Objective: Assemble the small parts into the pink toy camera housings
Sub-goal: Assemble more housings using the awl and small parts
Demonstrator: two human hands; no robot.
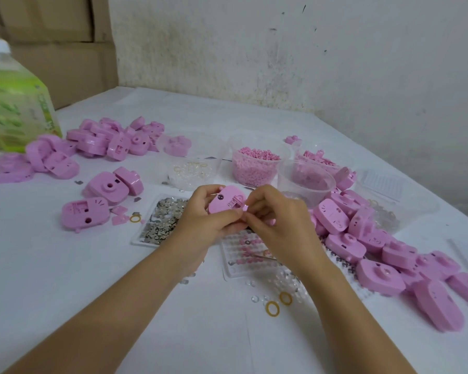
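left hand (200,211) grips the pink plastic toy camera housing (226,200), raised above the white table (92,265) | right hand (273,211) pinches at the housing's lower right edge, what it pinches too small to tell | flat clear tray of small grey metal pieces (160,221) just left of the hands | pile of pink housings (376,247) to the right

You have a single view, from the wide-angle camera worn on your head. It faces forward and tilts down onto the white cloth-covered surface (92,279), near enough that your left hand (206,220) and right hand (278,225) sit mid-frame, with the stained white wall (308,49) closing the far edge.
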